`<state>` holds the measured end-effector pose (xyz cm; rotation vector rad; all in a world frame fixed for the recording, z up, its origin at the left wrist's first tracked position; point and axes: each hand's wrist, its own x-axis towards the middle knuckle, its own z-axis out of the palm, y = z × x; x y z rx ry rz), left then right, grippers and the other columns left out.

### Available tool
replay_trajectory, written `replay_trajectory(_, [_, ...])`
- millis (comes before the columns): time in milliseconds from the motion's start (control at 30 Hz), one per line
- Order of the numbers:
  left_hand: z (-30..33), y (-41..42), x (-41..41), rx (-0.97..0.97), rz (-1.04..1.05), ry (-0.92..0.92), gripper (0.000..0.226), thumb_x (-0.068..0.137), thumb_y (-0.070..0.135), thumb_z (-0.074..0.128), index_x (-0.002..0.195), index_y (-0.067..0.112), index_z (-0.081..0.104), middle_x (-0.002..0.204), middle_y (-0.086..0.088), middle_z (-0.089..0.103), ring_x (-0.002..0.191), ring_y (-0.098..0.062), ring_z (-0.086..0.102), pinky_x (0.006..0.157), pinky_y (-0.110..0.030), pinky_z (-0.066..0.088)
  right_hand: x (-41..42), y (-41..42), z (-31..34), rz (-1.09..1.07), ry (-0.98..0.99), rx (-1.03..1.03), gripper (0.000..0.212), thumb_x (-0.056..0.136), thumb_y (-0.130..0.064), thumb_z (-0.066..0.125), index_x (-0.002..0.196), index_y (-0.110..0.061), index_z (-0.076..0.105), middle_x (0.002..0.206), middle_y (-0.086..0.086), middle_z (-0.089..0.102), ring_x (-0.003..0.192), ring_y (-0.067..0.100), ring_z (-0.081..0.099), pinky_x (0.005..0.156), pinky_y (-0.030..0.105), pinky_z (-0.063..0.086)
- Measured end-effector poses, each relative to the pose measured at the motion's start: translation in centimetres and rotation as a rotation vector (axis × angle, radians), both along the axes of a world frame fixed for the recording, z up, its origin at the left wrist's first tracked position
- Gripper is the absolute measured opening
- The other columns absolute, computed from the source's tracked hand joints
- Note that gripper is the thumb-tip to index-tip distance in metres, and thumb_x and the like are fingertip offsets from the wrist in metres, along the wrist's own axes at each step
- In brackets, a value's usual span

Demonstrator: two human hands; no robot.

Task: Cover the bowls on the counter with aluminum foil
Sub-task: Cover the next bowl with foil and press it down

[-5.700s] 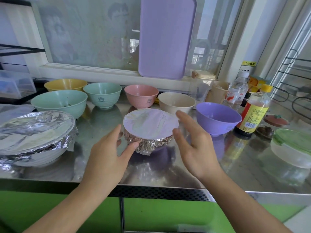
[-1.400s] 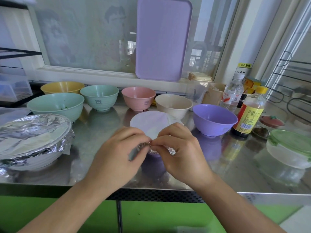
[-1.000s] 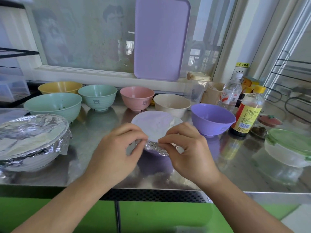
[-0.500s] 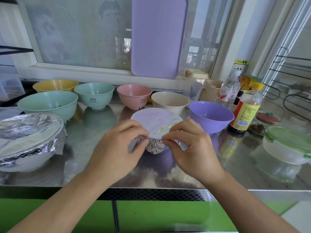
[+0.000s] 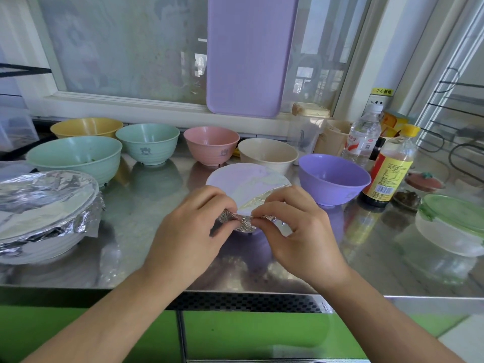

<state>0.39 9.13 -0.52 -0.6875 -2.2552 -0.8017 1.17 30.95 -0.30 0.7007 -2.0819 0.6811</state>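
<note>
both hands, left hand (image 5: 188,231) and right hand (image 5: 296,229), pinch the crumpled foil (image 5: 243,221) at the near rim of the small bowl, mid worktop (image 5: 392,258) near front edge. step: crimping foil. next likely: press remaining rim flat, then the uncovered purple bowl (image 5: 332,179).

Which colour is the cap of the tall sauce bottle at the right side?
Yellow. The sauce bottle's cap shows clearly in the head view, the only one.
</note>
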Motion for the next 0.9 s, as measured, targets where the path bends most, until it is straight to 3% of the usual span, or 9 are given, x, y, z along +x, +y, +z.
replay_trajectory(133, [0.3, -0.6, -0.3, 0.028, -0.009, -0.017, 0.016, 0.087, 0.027, 0.083, 0.093, 0.028, 0.068, 0.104, 0.017, 0.06, 0.088, -0.011, 0.064, 0.069, -0.039, 0.054, 0.0, 1.0, 0.4, -0.02, -0.009, 0.006, 0.01, 0.086, -0.007, 0.086, 0.09, -0.014, 0.082, 0.092, -0.004, 0.068, 0.09, 0.022, 0.063, 0.081, 0.04, 0.051])
replay_trajectory(333, [0.8, 0.6, 0.7, 0.017, -0.075, -0.013, 0.016, 0.088, 0.032, 0.08, 0.1, 0.029, 0.07, 0.108, 0.018, 0.059, 0.088, -0.006, 0.06, 0.071, -0.036, 0.054, -0.1, 0.2, 0.8, -0.012, -0.009, 0.009, 0.009, 0.086, -0.005, 0.084, 0.089, -0.014, 0.081, 0.089, -0.003, 0.068, 0.086, 0.022, 0.062, 0.08, 0.036, 0.049])
replay_trajectory(500, [0.6, 0.9, 0.2, 0.048, -0.092, -0.018, 0.011, 0.09, 0.025, 0.079, 0.092, 0.025, 0.068, 0.101, 0.016, 0.06, 0.082, -0.012, 0.063, 0.068, -0.04, 0.054, -0.2, -0.2, 0.9, -0.007, -0.005, 0.043, 0.009, 0.087, -0.007, 0.084, 0.09, -0.016, 0.081, 0.089, -0.004, 0.067, 0.085, 0.022, 0.062, 0.081, 0.038, 0.047])
replay_trajectory(900, [1.0, 1.1, 0.1, -0.011, -0.05, 0.045, 0.002, 0.094, 0.022, 0.074, 0.092, 0.023, 0.073, 0.099, 0.015, 0.063, 0.089, -0.009, 0.06, 0.072, -0.028, 0.048, -0.3, -0.4, 0.8, 0.011, 0.032, 0.071, 0.006, 0.089, -0.008, 0.082, 0.091, -0.014, 0.082, 0.087, -0.001, 0.067, 0.082, 0.027, 0.061, 0.08, 0.041, 0.047])
